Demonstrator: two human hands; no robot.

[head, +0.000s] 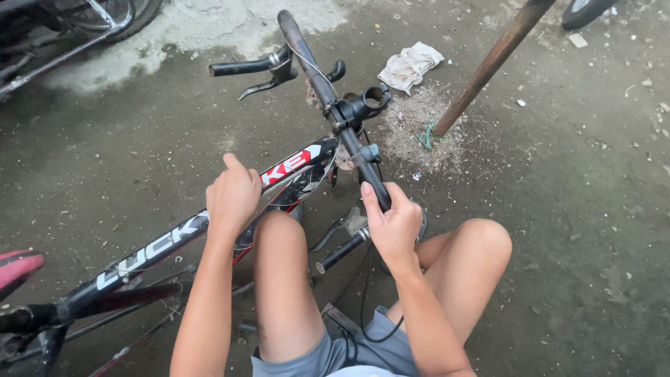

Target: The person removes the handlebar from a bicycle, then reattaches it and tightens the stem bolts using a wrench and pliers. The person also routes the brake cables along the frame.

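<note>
Two hands grip a black bicycle lying on its side on the concrete floor (572,209): the left hand (232,195) is curled on the frame's down tube (174,237), the right hand (393,222) is wrapped around the handlebar (328,91) near its grip. Beyond lie a crumpled rag (410,64) and a slanting rusty pole (492,63).

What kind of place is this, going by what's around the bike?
Probably an outdoor yard or informal bike repair spot. The ground is rough, dirty concrete strewn with debris, a rusty pole rises from it, a crumpled rag lies nearby, and another bike's wheel shows at top left.
</note>
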